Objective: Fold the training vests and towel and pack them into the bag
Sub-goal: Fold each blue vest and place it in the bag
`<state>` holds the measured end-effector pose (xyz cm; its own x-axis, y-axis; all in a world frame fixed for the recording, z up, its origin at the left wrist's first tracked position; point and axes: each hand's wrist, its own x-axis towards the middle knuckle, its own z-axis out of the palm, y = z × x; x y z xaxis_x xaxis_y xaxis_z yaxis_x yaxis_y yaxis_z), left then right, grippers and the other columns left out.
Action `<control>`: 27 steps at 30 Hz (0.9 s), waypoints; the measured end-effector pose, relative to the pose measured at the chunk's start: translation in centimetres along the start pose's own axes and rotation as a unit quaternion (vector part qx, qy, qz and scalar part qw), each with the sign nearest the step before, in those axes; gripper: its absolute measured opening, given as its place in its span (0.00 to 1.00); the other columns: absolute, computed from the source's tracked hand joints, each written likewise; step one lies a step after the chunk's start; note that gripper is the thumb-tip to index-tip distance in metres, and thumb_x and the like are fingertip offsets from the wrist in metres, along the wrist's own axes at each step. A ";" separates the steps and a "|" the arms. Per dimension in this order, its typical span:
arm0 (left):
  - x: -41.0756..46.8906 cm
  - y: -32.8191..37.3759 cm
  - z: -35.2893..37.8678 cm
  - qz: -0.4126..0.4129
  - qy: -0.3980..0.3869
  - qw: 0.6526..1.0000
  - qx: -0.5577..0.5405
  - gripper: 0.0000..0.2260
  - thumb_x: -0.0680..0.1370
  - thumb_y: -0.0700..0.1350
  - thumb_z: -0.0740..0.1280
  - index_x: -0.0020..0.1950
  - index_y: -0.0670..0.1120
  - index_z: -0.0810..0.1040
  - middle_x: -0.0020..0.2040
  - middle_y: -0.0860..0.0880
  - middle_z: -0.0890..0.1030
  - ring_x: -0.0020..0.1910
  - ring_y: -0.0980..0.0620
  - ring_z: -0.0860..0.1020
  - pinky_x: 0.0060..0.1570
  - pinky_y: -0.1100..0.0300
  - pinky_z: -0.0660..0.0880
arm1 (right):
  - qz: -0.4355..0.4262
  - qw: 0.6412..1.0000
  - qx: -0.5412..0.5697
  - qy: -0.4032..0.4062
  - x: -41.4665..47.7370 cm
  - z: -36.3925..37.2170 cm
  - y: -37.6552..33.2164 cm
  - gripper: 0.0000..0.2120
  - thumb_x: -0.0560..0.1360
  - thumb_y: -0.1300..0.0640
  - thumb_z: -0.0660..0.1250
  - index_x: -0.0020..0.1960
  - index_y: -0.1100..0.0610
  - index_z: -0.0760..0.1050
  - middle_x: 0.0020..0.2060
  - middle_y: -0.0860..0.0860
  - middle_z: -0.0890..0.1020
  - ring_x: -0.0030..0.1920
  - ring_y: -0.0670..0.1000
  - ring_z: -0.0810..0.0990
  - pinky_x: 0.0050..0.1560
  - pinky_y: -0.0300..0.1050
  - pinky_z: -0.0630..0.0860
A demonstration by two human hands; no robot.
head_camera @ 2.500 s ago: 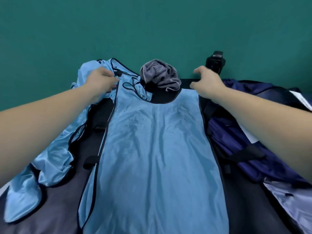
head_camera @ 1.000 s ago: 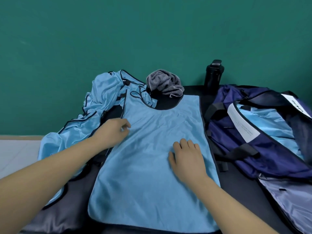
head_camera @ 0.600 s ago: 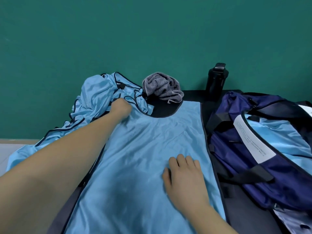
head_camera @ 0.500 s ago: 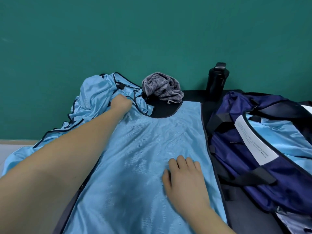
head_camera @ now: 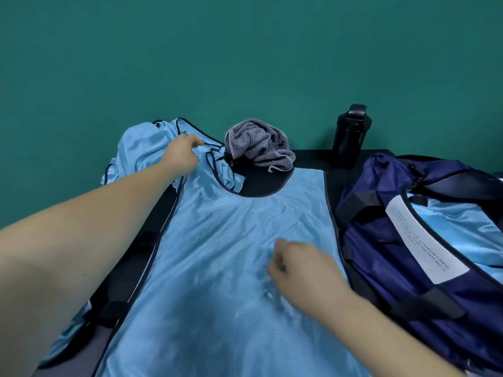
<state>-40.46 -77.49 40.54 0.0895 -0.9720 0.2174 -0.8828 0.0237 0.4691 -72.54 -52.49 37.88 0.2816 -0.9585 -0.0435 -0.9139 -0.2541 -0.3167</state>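
"What do they work on?"

"A dark worktop against a plain teal wall."

"What's around?"

"A flat vest lies under the right hand, which is blurred, so I cannot tell whether it pinches. The left hand grips the crumpled vest. Just right of it is the bunched towel, with a black bottle farther right. The left forearm hides part of the worktop."

"Count?"

"One towel, one bottle and one open bag right of the right hand, with blue cloth inside."

White label on navy bag: partly legible "A FASHION COMFOR"
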 end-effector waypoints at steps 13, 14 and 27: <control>4.0 -1.4 1.1 0.058 -0.089 0.982 0.157 0.16 0.83 0.52 0.71 0.70 0.52 0.78 0.72 0.40 0.73 0.70 0.37 0.72 0.69 0.41 0.71 | 0.117 0.987 -0.109 0.029 22.1 -5.0 6.1 0.18 0.80 0.57 0.63 0.68 0.59 0.69 0.64 0.61 0.75 0.63 0.65 0.76 0.59 0.58 0.74; 4.2 -1.5 1.2 0.064 -0.095 0.980 0.164 0.16 0.83 0.52 0.70 0.71 0.52 0.77 0.72 0.40 0.73 0.70 0.37 0.72 0.70 0.42 0.71 | 0.127 0.985 -0.116 0.031 22.9 -5.0 6.6 0.21 0.80 0.56 0.63 0.71 0.60 0.67 0.67 0.62 0.74 0.67 0.66 0.74 0.64 0.60 0.72; 3.1 -2.3 1.0 0.086 -0.059 0.988 0.110 0.04 0.80 0.43 0.69 0.52 0.47 0.76 0.45 0.50 0.78 0.47 0.45 0.75 0.47 0.55 0.66 | 0.197 0.977 -0.079 0.028 27.3 -4.7 11.1 0.17 0.75 0.44 0.68 0.55 0.57 0.78 0.55 0.58 0.82 0.60 0.63 0.77 0.68 0.59 0.67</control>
<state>-38.61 -80.76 39.31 -0.1144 -0.9788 0.1698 -0.9601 0.1528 0.2341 -76.36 -82.10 37.68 -0.1140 -0.9902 -0.0802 -0.9831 0.1241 -0.1343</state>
